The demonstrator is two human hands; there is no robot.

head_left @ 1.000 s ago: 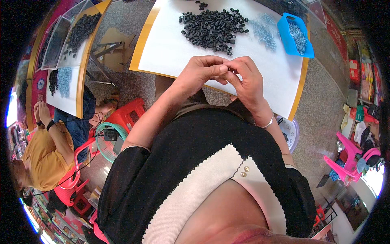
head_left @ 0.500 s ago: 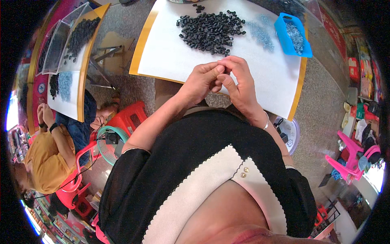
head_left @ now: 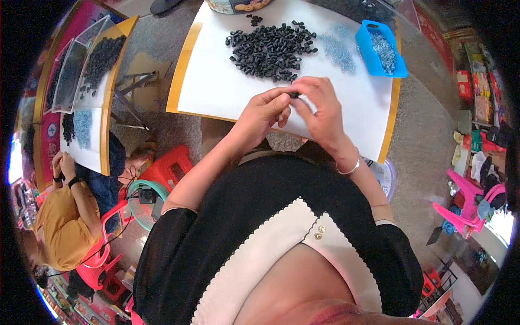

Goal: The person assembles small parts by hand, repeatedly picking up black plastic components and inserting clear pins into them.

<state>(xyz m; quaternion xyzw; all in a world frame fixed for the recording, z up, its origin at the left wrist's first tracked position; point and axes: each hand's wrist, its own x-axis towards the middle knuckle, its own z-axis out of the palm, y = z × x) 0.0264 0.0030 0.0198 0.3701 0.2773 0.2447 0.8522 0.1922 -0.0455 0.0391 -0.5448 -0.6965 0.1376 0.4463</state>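
In front of me my left hand (head_left: 265, 115) and my right hand (head_left: 323, 111) meet over the near edge of a white board (head_left: 208, 89). Between their fingertips is a small black plastic piece (head_left: 293, 95), pinched by the left thumb and forefinger and by the right fingers. Its finer shape is partly covered. Beyond the hands lies a heap of similar black pieces (head_left: 265, 51). To its right are spread small clear bluish pieces (head_left: 338, 50). A blue plastic tray (head_left: 400, 70) at the board's right edge holds more bluish pieces.
A round tub (head_left: 238, 5) stands at the board's far edge. Left, a person in a yellow top (head_left: 67, 227) sits at another board (head_left: 95, 154) with similar heaps. A red stool (head_left: 173, 165), a green basket (head_left: 142, 216) and a pink stool (head_left: 471, 203) stand around.
The black piece now shows between my fingertips, where the fingers mostly covered it before. My right hand has shifted slightly. The whole view has moved a little, with the board appearing farther left.
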